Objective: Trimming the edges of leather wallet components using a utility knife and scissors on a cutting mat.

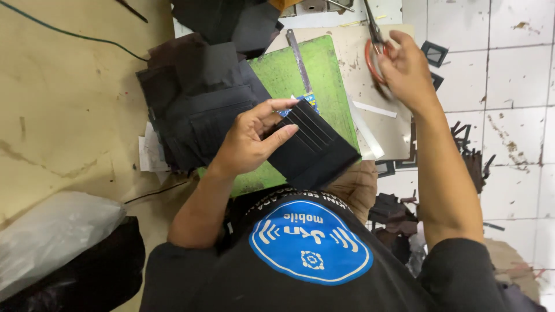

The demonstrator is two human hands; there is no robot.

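- Left hand [254, 138] at centre frame, fingers clamped on a black card-slot panel [315, 147]; thumb on its top edge, panel tilted over the green cutting mat [289, 75].
- Right hand [404, 69] at 1 o'clock, fingers closed through the orange handles of scissors [374, 46], blades pointing to 12.
- Metal ruler [299, 60] lies on the mat, at 12 from the panel.
- Stack of black pieces [196, 110] at 9 o'clock of the left hand, touching the mat.
- Dark offcuts [468, 156] on the tiled floor at 3 o'clock.
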